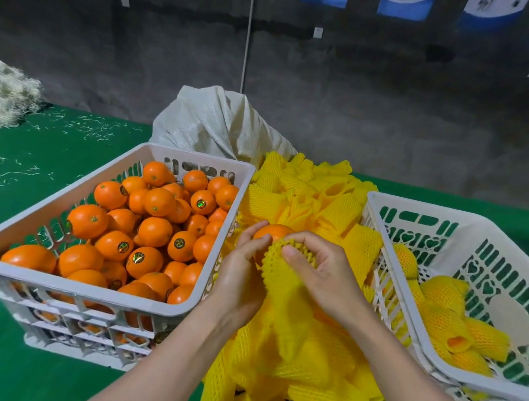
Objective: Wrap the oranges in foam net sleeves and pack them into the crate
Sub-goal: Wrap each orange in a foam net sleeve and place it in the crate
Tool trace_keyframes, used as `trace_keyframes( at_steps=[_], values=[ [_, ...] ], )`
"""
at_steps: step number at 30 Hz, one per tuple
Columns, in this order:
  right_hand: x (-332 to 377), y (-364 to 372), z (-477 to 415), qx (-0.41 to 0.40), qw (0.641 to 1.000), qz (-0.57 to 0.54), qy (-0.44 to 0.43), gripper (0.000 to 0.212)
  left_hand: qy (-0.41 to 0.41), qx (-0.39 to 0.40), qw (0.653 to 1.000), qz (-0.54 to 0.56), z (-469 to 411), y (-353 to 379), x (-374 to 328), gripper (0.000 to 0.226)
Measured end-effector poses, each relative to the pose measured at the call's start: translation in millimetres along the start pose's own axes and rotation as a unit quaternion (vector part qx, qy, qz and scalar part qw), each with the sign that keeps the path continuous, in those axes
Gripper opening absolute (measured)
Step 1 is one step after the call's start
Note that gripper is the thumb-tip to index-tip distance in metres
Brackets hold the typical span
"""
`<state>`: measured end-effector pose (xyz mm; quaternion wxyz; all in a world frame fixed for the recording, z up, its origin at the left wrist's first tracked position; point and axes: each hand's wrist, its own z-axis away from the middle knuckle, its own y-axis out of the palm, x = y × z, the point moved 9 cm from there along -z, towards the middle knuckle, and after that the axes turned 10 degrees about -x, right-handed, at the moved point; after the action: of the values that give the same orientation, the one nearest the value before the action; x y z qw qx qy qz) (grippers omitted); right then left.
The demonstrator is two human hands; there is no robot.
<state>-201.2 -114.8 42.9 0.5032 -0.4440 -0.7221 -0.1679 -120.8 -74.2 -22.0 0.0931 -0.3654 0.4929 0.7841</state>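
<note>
left hand (241, 262) curls round an orange (271, 231), right hand (321, 270) pinches a knobbly yellow foam net sleeve (282, 266) partway over it; only the orange's top shows. both over a sleeve heap (302, 398), btw a slotted white plastic crate (87, 283) of glossy loose oranges (153, 231) & a second crate (417, 208) w/ wrapped oranges (439, 314), cut off at right.

The left hand (244, 263) grips an orange (273, 232); the right hand (324, 270) pinches a sleeve (285, 276) partly over it. Below lies a sleeve pile (321, 202) between the left crate (93, 287), full of bare oranges (153, 231), and the right crate (406, 324), holding wrapped oranges (445, 318).
</note>
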Motion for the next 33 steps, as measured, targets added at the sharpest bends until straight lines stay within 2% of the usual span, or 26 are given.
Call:
trace_keyframes(
  at_steps=[2, 4, 7, 9, 12, 16, 17, 19, 21, 22, 25, 28, 30, 33],
  values=[
    [-7, -15, -1, -0.082, 0.994, -0.063, 0.039, 0.001, -0.005, 0.001, 1.0, -0.008, -3, -2, 4, 0.038],
    [-14, -28, -1, -0.15, 0.983, -0.086, 0.064, 0.004, -0.013, 0.037, 0.999, -0.023, -4, 1, 8, 0.043],
    [-13, -35, -1, -0.177, 0.98, -0.071, 0.062, 0.01, -0.012, 0.109, 0.991, -0.081, 2, 9, 11, 0.069],
    [-14, -35, 3, -0.189, 0.975, -0.095, 0.07, 0.008, 0.012, 0.118, 0.986, -0.121, 3, 9, 10, 0.088],
    [-16, -30, 16, -0.221, 0.965, -0.128, 0.061, 0.008, 0.05, 0.074, 0.994, -0.066, 1, 6, 8, 0.073],
    [-8, -19, 38, -0.236, 0.97, 0.037, -0.051, 0.008, 0.02, 0.045, 0.998, 0.036, -8, 2, 16, 0.046],
    [-14, -15, 41, -0.227, 0.973, 0.019, -0.032, 0.005, 0.023, 0.025, 0.999, 0.013, -13, -3, 17, 0.039],
    [-32, -8, 41, -0.211, 0.971, -0.087, 0.07, 0.01, 0.031, -0.022, 0.998, -0.044, -23, -16, 19, 0.035],
    [-48, -8, 38, -0.223, 0.942, -0.182, 0.171, 0.014, 0.021, -0.054, 0.997, -0.054, -29, -26, 22, 0.035],
    [-49, -11, 36, -0.241, 0.931, -0.192, 0.194, 0.017, 0.019, -0.064, 0.996, -0.061, -30, -30, 23, 0.034],
    [-32, -29, 21, -0.277, 0.945, -0.096, 0.143, 0.039, -0.032, -0.057, 0.997, -0.036, -27, -29, 37, 0.029],
    [-29, -36, 6, -0.269, 0.953, -0.025, 0.136, 0.047, -0.024, -0.047, 0.998, -0.021, -27, -26, 40, 0.03],
    [-40, -33, 4, -0.267, 0.946, -0.063, 0.17, 0.044, -0.028, -0.035, 0.999, -0.015, -27, -22, 38, 0.024],
    [-56, -22, 9, -0.252, 0.925, -0.18, 0.22, 0.022, -0.045, -0.038, 0.998, -0.025, -25, -21, 36, 0.026]
  ],
)
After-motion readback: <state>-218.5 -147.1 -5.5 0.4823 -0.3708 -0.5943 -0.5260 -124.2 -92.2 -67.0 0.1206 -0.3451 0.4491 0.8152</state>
